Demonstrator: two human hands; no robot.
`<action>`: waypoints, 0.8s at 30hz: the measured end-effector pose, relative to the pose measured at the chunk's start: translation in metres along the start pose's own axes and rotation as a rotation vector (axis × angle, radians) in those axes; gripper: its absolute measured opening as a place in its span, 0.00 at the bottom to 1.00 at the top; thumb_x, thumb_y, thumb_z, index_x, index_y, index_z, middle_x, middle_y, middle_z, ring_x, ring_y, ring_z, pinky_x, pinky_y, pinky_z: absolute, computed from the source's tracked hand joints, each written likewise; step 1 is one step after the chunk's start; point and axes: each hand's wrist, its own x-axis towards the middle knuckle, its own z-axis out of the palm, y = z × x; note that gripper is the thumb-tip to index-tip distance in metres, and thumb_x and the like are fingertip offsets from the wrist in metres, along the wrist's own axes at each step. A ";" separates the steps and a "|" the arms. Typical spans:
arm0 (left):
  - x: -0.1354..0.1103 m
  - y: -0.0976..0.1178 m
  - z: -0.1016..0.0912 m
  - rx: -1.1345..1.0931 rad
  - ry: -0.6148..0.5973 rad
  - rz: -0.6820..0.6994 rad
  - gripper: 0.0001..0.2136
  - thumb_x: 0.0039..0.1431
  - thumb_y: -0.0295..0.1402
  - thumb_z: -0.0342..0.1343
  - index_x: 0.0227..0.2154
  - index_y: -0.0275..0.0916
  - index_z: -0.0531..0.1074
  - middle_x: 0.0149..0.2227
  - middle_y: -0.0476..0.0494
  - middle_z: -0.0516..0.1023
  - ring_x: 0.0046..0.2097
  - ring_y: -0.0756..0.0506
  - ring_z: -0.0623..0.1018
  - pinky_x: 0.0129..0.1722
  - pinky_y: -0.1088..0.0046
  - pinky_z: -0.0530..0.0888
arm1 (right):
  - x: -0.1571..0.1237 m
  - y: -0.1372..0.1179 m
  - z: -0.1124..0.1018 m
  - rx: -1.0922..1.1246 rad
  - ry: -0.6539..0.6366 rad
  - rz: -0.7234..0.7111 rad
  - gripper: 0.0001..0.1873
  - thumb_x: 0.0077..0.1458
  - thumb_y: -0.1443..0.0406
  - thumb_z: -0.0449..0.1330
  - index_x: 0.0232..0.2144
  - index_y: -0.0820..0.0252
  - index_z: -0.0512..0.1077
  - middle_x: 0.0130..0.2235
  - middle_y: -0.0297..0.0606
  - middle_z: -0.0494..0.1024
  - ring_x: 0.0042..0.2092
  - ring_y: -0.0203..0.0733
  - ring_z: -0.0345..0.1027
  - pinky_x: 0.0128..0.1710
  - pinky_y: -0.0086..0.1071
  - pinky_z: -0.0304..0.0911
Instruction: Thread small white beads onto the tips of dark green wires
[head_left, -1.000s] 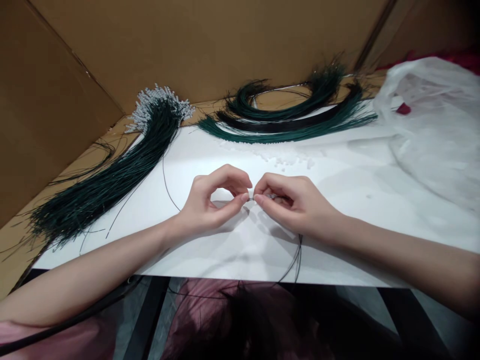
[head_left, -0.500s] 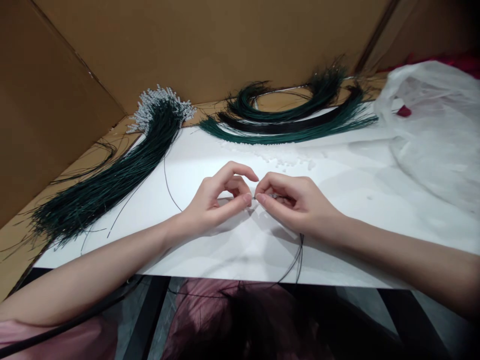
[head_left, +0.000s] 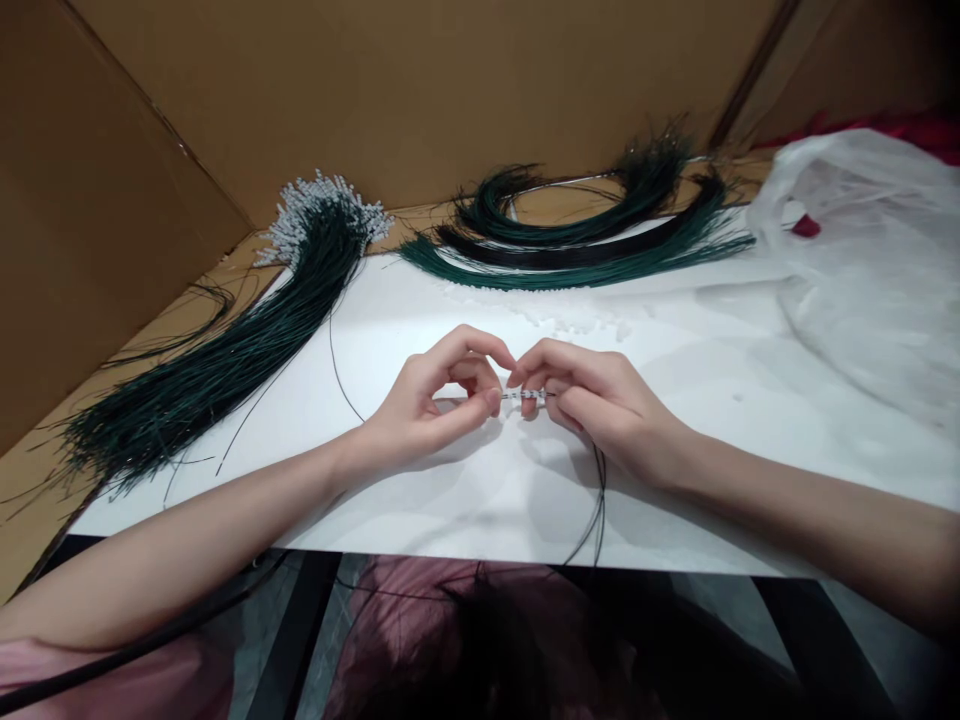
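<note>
A short row of small white beads [head_left: 531,394] on a thin dark wire spans the gap between my hands, just above the white tabletop [head_left: 450,510]. My left hand [head_left: 439,395] pinches the left end of the wire between thumb and fingers. With thumb and fingers closed, my right hand [head_left: 600,395] grips the wire at the right end of the beads. Dark wire strands [head_left: 600,500] hang below my right hand and curve over the table's front edge. Loose white beads [head_left: 577,322] lie scattered just beyond my hands.
At the left lies a thick bundle of dark green wires [head_left: 255,340] tipped with white beads [head_left: 322,205]. Several curved bunches of bare green and black wire [head_left: 585,262] rest at the back. A clear plastic bag [head_left: 877,270] stands right; cardboard walls [head_left: 420,90] rise behind.
My right thumb and fingers have slid rightward along the wire, uncovering the beads between my hands. My left hand keeps its pinch at nearly the same spot.
</note>
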 end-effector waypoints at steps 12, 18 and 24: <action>0.000 -0.002 0.000 -0.012 0.021 -0.001 0.12 0.61 0.26 0.56 0.47 0.42 0.66 0.30 0.50 0.73 0.33 0.51 0.75 0.31 0.78 0.70 | 0.001 -0.004 -0.001 -0.098 -0.045 -0.031 0.18 0.47 0.76 0.49 0.39 0.62 0.69 0.27 0.31 0.76 0.23 0.30 0.59 0.23 0.25 0.52; 0.000 -0.002 -0.001 0.010 0.026 0.007 0.12 0.60 0.26 0.56 0.46 0.41 0.66 0.29 0.51 0.73 0.32 0.52 0.75 0.31 0.78 0.70 | 0.000 -0.001 -0.001 -0.108 -0.061 -0.079 0.18 0.48 0.77 0.49 0.40 0.62 0.69 0.27 0.30 0.75 0.22 0.28 0.57 0.24 0.25 0.52; 0.002 -0.003 -0.005 0.048 0.004 0.050 0.12 0.61 0.26 0.57 0.46 0.39 0.66 0.30 0.49 0.75 0.33 0.51 0.76 0.34 0.76 0.72 | -0.001 -0.001 0.000 -0.098 -0.067 -0.040 0.17 0.49 0.75 0.50 0.41 0.62 0.69 0.28 0.31 0.75 0.21 0.28 0.55 0.23 0.25 0.51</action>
